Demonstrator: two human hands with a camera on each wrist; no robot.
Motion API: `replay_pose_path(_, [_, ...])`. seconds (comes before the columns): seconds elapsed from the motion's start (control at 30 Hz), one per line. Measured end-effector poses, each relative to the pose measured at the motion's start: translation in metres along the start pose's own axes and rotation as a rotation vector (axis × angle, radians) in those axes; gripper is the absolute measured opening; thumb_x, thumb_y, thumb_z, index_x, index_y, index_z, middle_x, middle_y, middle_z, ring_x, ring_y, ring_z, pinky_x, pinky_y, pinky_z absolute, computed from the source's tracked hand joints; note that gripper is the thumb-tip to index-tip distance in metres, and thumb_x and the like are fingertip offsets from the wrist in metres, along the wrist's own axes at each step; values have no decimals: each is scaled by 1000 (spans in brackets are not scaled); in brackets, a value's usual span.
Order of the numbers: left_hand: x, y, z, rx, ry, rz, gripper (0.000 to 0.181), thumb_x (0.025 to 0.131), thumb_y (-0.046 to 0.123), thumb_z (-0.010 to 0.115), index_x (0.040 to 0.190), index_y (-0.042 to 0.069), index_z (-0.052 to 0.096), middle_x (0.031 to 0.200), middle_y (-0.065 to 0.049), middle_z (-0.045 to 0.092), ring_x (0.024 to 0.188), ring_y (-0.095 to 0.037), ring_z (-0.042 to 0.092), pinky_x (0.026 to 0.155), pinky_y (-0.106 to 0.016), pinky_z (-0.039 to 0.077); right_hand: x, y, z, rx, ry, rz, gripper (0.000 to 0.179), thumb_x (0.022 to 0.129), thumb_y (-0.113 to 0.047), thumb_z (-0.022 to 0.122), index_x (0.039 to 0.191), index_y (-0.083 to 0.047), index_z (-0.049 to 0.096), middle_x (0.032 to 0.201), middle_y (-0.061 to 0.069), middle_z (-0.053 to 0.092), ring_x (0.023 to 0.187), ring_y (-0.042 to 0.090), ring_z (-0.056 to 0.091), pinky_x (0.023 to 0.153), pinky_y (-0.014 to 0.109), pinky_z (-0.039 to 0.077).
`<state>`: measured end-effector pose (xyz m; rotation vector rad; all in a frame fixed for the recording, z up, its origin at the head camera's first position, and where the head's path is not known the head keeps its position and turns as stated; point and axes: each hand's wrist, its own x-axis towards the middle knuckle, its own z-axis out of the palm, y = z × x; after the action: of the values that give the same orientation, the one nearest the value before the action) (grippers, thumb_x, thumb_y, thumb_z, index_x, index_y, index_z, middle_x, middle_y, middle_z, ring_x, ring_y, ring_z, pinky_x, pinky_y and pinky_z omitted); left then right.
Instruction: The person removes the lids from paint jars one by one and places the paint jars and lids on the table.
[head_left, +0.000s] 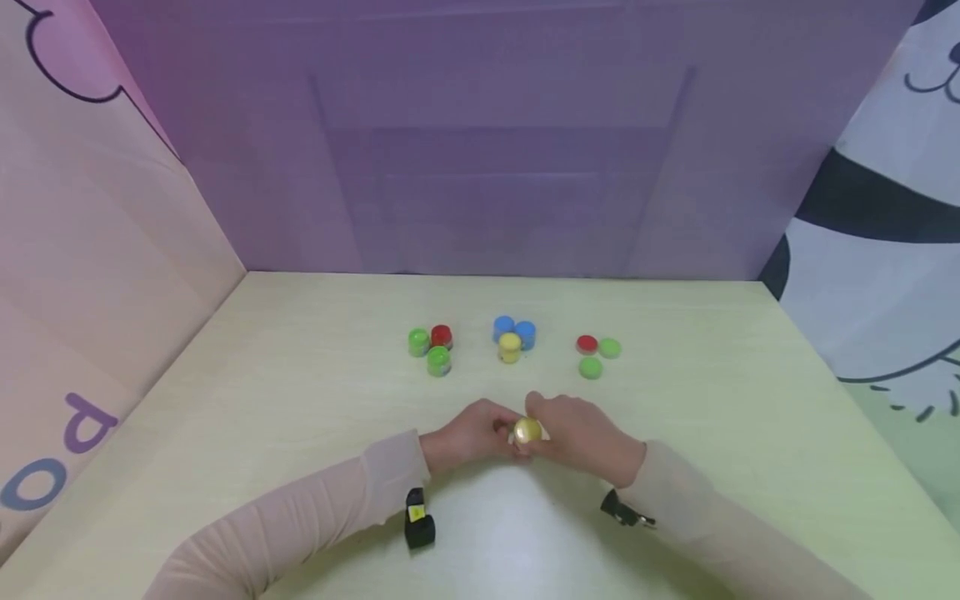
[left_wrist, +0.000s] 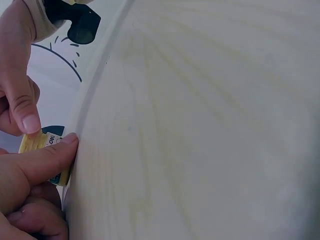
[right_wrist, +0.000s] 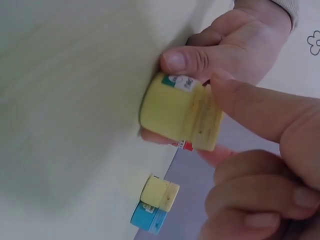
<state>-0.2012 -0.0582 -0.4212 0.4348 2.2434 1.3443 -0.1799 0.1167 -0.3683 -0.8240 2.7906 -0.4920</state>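
In the head view, a small yellow jar is held between both hands, close over the table. My left hand grips its body; the right wrist view shows the thumb of that left hand on the label side and a fingertip under the opposite side. My right hand has thumb and finger at the ribbed yellow lid, pinching its edge. The jar lies tilted on its side in the right wrist view, with the lid seated on the body. The left wrist view shows only part of the jar's label between the hands.
Beyond the hands stand two green jars with a red jar. At centre, two blue jars adjoin another yellow jar. To their right lie a flat red lid and two green lids. A purple panel borders the table's back.
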Motion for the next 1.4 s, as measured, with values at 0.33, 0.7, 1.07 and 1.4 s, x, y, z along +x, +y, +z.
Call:
replay_pose_path(0.33, [-1,0,0,-1,0,-3,29,72,12,80,100,16,72,60,2,47,61,-12,41,63,-26,36,0,16,-6,21,-31,-237,29,84,-15,70,110,-16,60,89,-3,68,68,5,54,68,26,47])
replay_pose_path(0.7, [-1,0,-1,2,-8,15,24,79,12,74,103,16,72,89,4,70,87,-9,58,84,-31,45,-2,6,3,57,26,2,41,83,-45,68,92,-9,51,57,-4,44,49,8,38,43,21,34])
replay_pose_path(1.07, [0,-1,-1,37,-1,29,26,79,10,74,105,14,71,102,1,71,101,-13,60,95,-36,43,-3,-6,12,-23,74,131,41,83,-42,68,85,-5,51,59,0,46,49,13,44,43,25,37])
replay_pose_path(1.4, [2,-1,0,23,1,4,31,77,8,75,107,16,71,82,3,66,74,-10,51,71,-27,42,-4,-6,8,-36,75,87,39,80,-36,73,90,-5,52,62,0,48,52,12,46,45,24,40])
